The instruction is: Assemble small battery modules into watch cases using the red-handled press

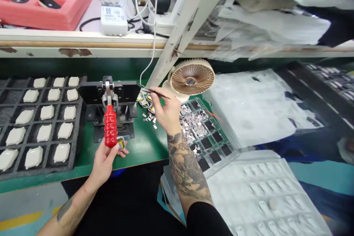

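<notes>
My left hand [104, 160] holds a small square electronic module [121, 143] with a metal rim and a yellow part inside, just below the red handle [110, 127] of a black toggle-clamp fixture [125, 112]. My right hand [167, 112] is closed on dark tweezers [163, 96], their tips pointing left. Close to those tips lies a pile of small wired parts [143, 101] with yellow pieces. Several small white bits [149, 118] are scattered below the pile on the green bench [149, 143].
At left stands a black foam tray [79, 143] with several cream-coloured housings [44, 132]. A beige fan [192, 77] sits behind a clear compartment tray [231, 151] carrying small parts. White trays [249, 99] lie at right. Overhead runs a shelf [116, 44] with a slanted post [188, 25].
</notes>
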Motion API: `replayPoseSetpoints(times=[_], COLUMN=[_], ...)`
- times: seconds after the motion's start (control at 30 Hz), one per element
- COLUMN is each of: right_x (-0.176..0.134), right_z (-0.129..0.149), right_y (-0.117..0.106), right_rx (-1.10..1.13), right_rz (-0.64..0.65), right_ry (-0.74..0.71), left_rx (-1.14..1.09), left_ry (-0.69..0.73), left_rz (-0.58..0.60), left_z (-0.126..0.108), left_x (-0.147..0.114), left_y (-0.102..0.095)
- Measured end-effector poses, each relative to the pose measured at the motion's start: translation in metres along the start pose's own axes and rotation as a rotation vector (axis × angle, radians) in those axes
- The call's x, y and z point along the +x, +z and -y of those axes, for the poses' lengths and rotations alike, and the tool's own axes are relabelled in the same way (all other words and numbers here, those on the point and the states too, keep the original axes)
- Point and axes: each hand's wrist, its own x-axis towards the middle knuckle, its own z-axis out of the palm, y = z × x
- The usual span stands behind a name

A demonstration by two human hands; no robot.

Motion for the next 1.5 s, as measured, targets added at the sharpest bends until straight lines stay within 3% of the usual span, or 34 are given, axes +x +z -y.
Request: replayPoseSetpoints(times=[0.07,0.13,0.3,0.4,0.5,0.6,0.7,0.83,1.1,1.23,1.37,1.5], right_x=[-0.017,-0.052,-0.148,-0.169,-0.157,-0.124,-0.087,-0.062,-0.066,-0.062,-0.064,-0.084], right_z=[-0.001,-0.001,0.007,0.007,-0.009,-0.038,-0.064,-0.081,-0.087,-0.090,-0.086,-0.063], right_y=[0.012,0.015,0.007,-0.004,-0.028,-0.058,-0.078,-0.081,-0.080,-0.078,-0.079,-0.073], right_rx=[0.011,0.004,-0.278,-0.380,-0.391,-0.597,-0.824,-0.923,-0.885,-0.876,-0.904,-0.541], right_rz=[-0.119,-0.121,0.234,0.393,0.274,0.147,0.271,0.482,0.458,0.361,0.164,-0.128], right_ry=[0.004,0.019,0.060,0.066,0.075,0.166,0.270,0.344,0.326,0.344,0.394,0.351], left_rx=[0.013,0.035,0.144,0.335,0.532,0.626,0.653,0.668,0.636,0.572,0.544,0.509], left_ry=[-0.002,-0.003,0.032,0.040,0.110,0.262,0.370,0.372,0.290,0.224,0.158,0.107], left_rz=[-0.013,-0.014,0.047,0.142,0.225,0.266,0.281,0.265,0.260,0.273,0.263,0.206], left_z=[0.001,0.003,0.007,0.008,0.010,0.013,0.016,0.015,0.011,0.016,0.022,0.019], left_x=[0.000,-0.002,-0.007,-0.004,0.001,0.004,0.003,0.002,0.003,0.004,0.004,0.002], left_y=[-0.001,-0.004,-0.012,-0.015,-0.012,-0.007,-0.005,-0.006,-0.007,-0.010,-0.013,-0.010])
